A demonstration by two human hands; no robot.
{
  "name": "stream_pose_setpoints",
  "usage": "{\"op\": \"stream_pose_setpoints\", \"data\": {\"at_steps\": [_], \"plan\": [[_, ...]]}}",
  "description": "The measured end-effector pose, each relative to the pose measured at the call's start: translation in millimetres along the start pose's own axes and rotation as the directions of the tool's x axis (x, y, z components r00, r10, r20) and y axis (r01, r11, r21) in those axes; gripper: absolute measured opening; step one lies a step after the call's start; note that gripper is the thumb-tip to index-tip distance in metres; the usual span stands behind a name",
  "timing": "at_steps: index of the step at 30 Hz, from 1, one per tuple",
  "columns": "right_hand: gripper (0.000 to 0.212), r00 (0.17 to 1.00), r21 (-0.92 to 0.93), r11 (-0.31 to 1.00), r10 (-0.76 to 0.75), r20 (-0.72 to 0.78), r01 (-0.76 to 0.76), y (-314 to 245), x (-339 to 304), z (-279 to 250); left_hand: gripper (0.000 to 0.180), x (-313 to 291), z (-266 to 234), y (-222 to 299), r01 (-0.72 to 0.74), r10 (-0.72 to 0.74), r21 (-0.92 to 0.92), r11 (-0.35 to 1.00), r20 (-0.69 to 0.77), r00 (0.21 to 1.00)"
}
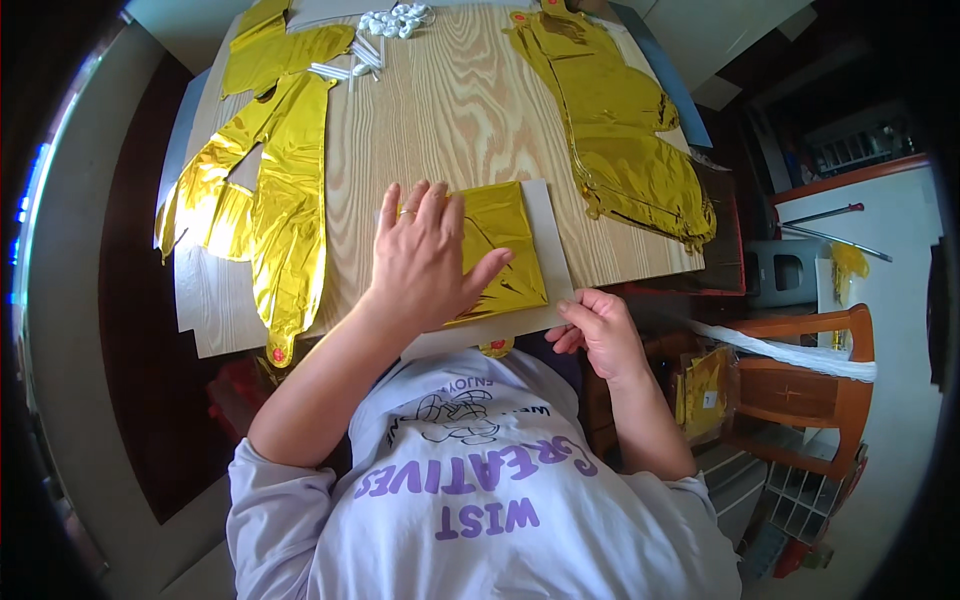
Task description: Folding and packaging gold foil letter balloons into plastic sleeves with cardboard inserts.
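A gold foil balloon (510,245), folded into a flat square, lies on a white card (556,245) at the table's near edge. My left hand (425,245) rests palm down over the foil's left side, fingers stretched out and thumb spread to the right. At the card's near right corner, my right hand (600,330) has its thumb and forefinger pinched on the edge, with the other fingers curled. A small gold tab with a red spot (496,347) pokes out below the card, against my shirt.
Flat gold foil balloons lie at the left (285,190) and right (625,130) of the wooden table (450,110). White ribbon rolls (395,20) and white straws (368,58) are at the far side. A wooden chair (790,390) stands at the right, with white strands (790,353) across it.
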State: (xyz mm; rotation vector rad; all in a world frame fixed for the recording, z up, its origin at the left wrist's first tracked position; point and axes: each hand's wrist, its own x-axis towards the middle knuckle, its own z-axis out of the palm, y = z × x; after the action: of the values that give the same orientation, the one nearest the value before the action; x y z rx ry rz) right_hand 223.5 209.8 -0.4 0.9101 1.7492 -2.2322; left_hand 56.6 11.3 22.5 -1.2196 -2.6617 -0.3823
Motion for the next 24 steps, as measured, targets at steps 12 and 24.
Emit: {"op": "stream_pose_setpoints", "data": {"at_steps": [12,24], "plan": [[0.019,0.999,-0.247,0.969,-0.033,-0.038,0.023,-31,-50,-89,0.065,0,19,-4,-0.008,0.001,-0.131,0.991,-0.051,0.999],[0.023,0.809,-0.498,0.79,-0.528,-0.258,0.357,-119,25,-92,0.073,-16,27,-8,0.003,-0.016,-0.209,0.978,-0.059,0.998]]}}
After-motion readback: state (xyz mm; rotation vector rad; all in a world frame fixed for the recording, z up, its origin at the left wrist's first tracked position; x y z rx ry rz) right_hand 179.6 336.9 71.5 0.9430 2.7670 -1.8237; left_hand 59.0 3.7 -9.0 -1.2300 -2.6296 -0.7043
